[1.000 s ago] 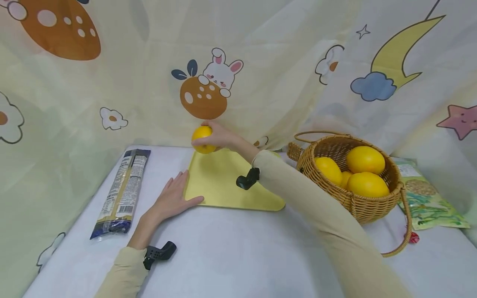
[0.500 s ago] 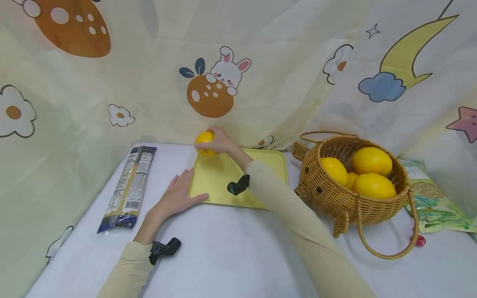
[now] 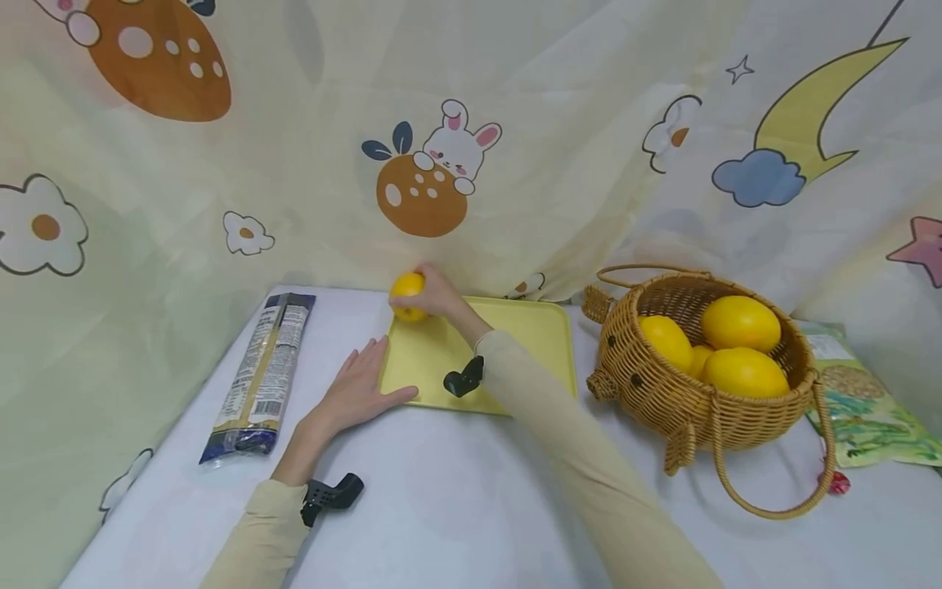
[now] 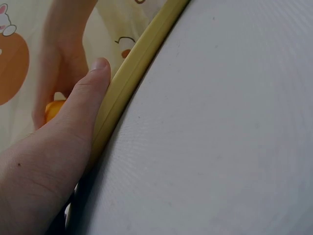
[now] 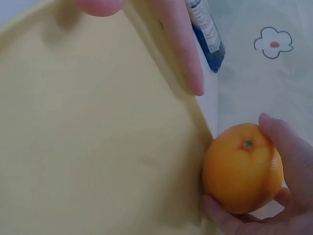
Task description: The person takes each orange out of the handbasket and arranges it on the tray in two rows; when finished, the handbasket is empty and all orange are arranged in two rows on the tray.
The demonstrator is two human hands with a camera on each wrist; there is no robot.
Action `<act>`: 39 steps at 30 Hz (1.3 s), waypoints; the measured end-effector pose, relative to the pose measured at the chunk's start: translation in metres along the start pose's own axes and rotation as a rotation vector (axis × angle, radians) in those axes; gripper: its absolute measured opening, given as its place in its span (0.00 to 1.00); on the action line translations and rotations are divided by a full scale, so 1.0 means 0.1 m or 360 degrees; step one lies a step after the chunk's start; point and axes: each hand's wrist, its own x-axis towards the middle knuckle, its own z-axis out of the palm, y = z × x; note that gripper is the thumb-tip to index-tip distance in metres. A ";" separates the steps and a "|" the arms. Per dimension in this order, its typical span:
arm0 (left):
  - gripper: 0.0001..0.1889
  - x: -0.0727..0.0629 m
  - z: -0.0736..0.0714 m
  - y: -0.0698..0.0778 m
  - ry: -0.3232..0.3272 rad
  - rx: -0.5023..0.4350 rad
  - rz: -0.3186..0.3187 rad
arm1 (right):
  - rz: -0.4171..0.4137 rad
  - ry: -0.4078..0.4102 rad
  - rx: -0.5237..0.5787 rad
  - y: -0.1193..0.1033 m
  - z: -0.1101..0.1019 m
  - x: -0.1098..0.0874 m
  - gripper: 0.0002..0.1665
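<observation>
My right hand (image 3: 439,296) grips an orange (image 3: 406,286) at the far left corner of a yellow tray (image 3: 526,343). In the right wrist view the orange (image 5: 239,169) overlaps the tray's edge, its green stem end showing, with thumb and fingers curled about it. Flat at the tray's left side lies my left hand (image 3: 356,391), fingers straight and the thumb spread along the near rim. The left wrist view shows that thumb (image 4: 80,107) against the tray's rim (image 4: 132,66); part of the orange shows behind it.
A wicker basket (image 3: 666,409) with several yellow fruits (image 3: 743,372) stands at the right, its handle hanging in front. Behind it lies a green packet (image 3: 857,401), with a small red item (image 3: 839,483) nearby. A long plastic package (image 3: 261,372) lies left; a printed cloth hangs behind.
My right hand has lowered the orange from above the tray's far left corner down to it. The left hand has stayed at the tray's side. The head view has shifted slightly.
</observation>
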 end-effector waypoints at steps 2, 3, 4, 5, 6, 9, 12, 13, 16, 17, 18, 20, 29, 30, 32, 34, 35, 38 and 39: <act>0.60 0.01 0.01 0.02 -0.0002 0.0009 0.0001 | 0.0008 0.0013 -0.0016 0.02 0.02 0.00 0.42; 0.60 0.01 0.01 0.02 -0.0001 0.0016 0.0002 | 0.0012 0.0021 -0.0023 0.03 0.02 0.00 0.43; 0.60 0.01 0.01 0.03 0.0000 0.0022 0.0003 | 0.0023 0.0025 -0.0018 0.04 0.03 0.00 0.44; 0.60 0.02 0.02 0.03 0.0002 0.0026 0.0005 | 0.0036 0.0032 -0.0010 0.05 0.03 0.00 0.45; 0.60 0.02 0.02 0.04 0.0005 0.0025 0.0007 | 0.0055 0.0039 -0.0004 0.05 0.04 0.00 0.46; 0.60 0.03 0.04 0.06 0.0013 0.0017 0.0015 | 0.0110 0.0076 0.0010 0.07 0.04 -0.01 0.49; 0.60 0.04 0.05 0.10 0.0013 -0.0009 0.0026 | 0.0159 0.0114 0.0024 0.10 0.05 -0.01 0.51; 0.60 0.04 0.05 0.11 0.0009 -0.0014 0.0031 | 0.0176 0.0124 0.0026 0.10 0.04 -0.02 0.52; 0.60 0.05 0.04 0.12 0.0001 -0.0009 0.0032 | 0.0196 0.0114 -0.0040 0.09 0.01 -0.04 0.55; 0.60 0.05 0.04 0.12 0.0002 -0.0002 0.0035 | 0.0192 0.0094 -0.0098 0.08 -0.02 -0.06 0.56; 0.60 0.05 0.03 0.12 0.0000 0.0002 0.0033 | 0.0174 0.0076 -0.0166 0.05 -0.05 -0.08 0.57; 0.60 0.06 0.02 0.11 -0.0004 0.0011 0.0025 | 0.0122 0.0036 -0.0327 -0.04 -0.15 -0.18 0.60; 0.60 0.05 0.05 0.08 -0.0005 -0.0009 0.0035 | -0.0419 -0.0136 -0.0266 -0.37 -0.77 -1.54 0.47; 0.60 0.04 0.05 0.08 0.0000 -0.0008 0.0033 | -0.0447 -0.0150 -0.0211 -0.36 -0.82 -1.73 0.45; 0.59 0.02 0.05 0.06 0.0009 0.0006 0.0023 | -0.0465 -0.0160 -0.0132 -0.29 -0.91 -2.08 0.44; 0.59 0.01 0.04 0.04 0.0014 0.0016 0.0020 | -0.0459 -0.0147 -0.0093 -0.20 -1.01 -2.39 0.42; 0.59 0.00 0.03 0.03 0.0013 0.0025 0.0019 | -0.0467 -0.0127 -0.0087 -0.14 -1.06 -2.52 0.41; 0.60 -0.01 0.02 0.00 0.0004 0.0040 0.0022 | -0.0461 -0.0028 -0.0092 0.02 -1.24 -2.82 0.38; 0.60 -0.01 0.02 -0.01 0.0004 0.0043 0.0023 | -0.0456 0.0010 -0.0106 0.07 -1.30 -2.89 0.37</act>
